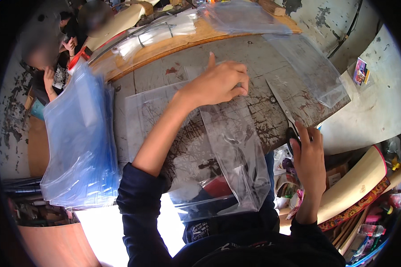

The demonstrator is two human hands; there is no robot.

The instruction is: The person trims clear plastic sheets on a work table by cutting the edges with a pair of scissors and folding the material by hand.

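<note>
Head view: right hand (pixel 308 162) held scissors (pixel 281 104) at the surface's (pixel 249 53) right edge; left hand (pixel 216 84), fingers curled over clear sheet (pixel 234 138), grip indeterminable; open room lay beyond.

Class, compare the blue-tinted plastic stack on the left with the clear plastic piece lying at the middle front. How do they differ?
Colour: the plastic stack looks blue; the clear plastic piece is nearly colourless, showing the scratched table through it.
Thickness: the stack has many layers; the clear piece looks far thinner.
Place: the stack lies left of the person's left forearm, the clear piece right of it.
Shared: both are shiny plastic.
</note>
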